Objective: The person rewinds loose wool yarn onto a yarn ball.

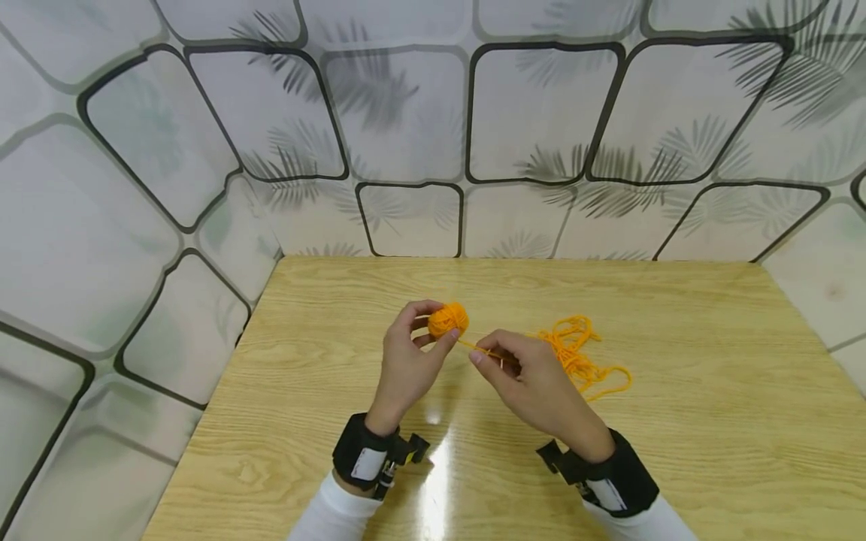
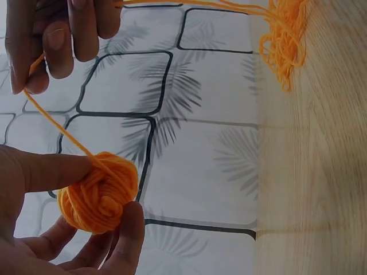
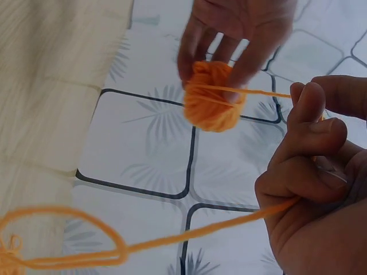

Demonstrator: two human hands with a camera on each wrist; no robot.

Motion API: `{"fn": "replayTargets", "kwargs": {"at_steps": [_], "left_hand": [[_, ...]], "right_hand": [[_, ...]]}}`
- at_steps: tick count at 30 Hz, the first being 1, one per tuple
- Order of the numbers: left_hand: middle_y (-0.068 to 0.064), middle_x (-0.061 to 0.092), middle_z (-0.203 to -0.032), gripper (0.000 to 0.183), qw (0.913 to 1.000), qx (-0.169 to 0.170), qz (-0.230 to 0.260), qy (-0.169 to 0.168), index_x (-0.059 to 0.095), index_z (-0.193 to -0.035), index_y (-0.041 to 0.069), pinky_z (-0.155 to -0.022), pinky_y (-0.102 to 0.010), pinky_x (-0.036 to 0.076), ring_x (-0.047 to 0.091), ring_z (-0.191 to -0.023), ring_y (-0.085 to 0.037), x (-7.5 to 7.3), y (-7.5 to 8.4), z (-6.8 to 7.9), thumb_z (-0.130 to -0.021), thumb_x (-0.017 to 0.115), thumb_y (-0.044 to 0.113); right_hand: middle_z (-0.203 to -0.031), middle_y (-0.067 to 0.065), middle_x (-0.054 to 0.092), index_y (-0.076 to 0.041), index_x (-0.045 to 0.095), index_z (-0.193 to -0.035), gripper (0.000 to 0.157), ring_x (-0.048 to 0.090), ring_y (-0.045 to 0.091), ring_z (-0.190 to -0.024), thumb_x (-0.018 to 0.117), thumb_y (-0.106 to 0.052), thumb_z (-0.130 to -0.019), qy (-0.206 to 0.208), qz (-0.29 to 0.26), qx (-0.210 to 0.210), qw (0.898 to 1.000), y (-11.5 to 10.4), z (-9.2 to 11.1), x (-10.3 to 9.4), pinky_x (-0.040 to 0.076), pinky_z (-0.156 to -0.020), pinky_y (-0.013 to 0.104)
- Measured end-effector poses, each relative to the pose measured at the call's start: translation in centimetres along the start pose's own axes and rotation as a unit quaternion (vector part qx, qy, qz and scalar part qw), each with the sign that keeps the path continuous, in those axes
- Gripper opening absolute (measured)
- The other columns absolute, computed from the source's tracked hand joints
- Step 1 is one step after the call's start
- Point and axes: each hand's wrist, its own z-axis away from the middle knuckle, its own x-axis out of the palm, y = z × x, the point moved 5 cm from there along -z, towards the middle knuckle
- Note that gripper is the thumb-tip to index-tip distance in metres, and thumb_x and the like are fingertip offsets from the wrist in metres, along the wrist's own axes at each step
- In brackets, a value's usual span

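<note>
My left hand holds a small ball of orange yarn between thumb and fingertips, raised over the table. Wound strands cover the ball, as the left wrist view shows on the yarn ball. From it a taut strand runs to my right hand, which pinches it between thumb and index finger. The other fingers of the right hand curl over the yarn, and the strand leaves below them. That tail leads to a loose heap of orange yarn on the table, partly behind the right hand.
The wooden table spreads under both hands. Behind it and at its left stands a pale wall covering with dark outlined shapes and leaf prints. Black straps with small camera mounts sit on both wrists.
</note>
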Motion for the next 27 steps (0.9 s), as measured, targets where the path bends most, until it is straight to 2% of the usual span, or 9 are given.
{"fn": "replayTargets", "kwargs": {"at_steps": [5, 11, 18, 27], "left_hand": [[-0.014, 0.055, -0.113, 0.035, 0.9987, 0.009, -0.020, -0.045, 0.053, -0.114, 0.000, -0.079, -0.037, 0.050, 0.054, -0.099, -0.030, 0.6, -1.1, 0.2, -0.081, 0.066, 0.006], [-0.001, 0.055, -0.113, 0.035, 0.9930, 0.015, -0.039, -0.110, 0.055, -0.116, 0.013, -0.078, -0.030, 0.049, 0.055, -0.101, -0.021, 1.3, -3.0, 0.5, -0.083, 0.067, 0.017], [0.004, 0.054, -0.114, 0.034, 0.9809, 0.016, -0.052, -0.187, 0.054, -0.116, 0.018, -0.079, -0.030, 0.049, 0.054, -0.102, -0.017, 2.0, -2.8, 1.1, -0.084, 0.065, 0.021], [0.001, 0.054, -0.115, 0.035, 0.9667, -0.009, -0.003, -0.256, 0.055, -0.114, 0.016, -0.079, -0.031, 0.049, 0.056, -0.098, -0.020, 2.6, -1.9, 1.7, -0.082, 0.067, 0.013]], "right_hand": [[-0.064, -0.009, 0.044, -0.027, 0.060, -0.093, 0.005, 0.035, 0.009, -0.048, 0.055, -0.030, -0.091, 0.018, -0.014, -0.017, 1.000, -0.3, -0.3, -1.0, 0.031, -0.044, 0.026], [-0.067, -0.004, 0.050, -0.017, 0.062, -0.095, 0.009, 0.034, 0.011, -0.046, 0.056, -0.024, -0.091, 0.041, -0.058, -0.018, 0.997, -0.2, -0.7, -2.2, 0.031, -0.041, 0.027], [-0.069, 0.001, 0.054, -0.014, 0.063, -0.094, 0.014, 0.036, 0.014, -0.048, 0.057, -0.026, -0.091, 0.064, -0.086, 0.018, 0.994, 0.4, -1.0, -2.9, 0.031, -0.042, 0.029], [-0.073, 0.005, 0.055, -0.012, 0.063, -0.091, 0.016, 0.040, 0.018, -0.051, 0.057, -0.027, -0.090, 0.090, -0.124, 0.039, 0.987, 1.8, -1.8, -3.4, 0.033, -0.044, 0.030]]}}
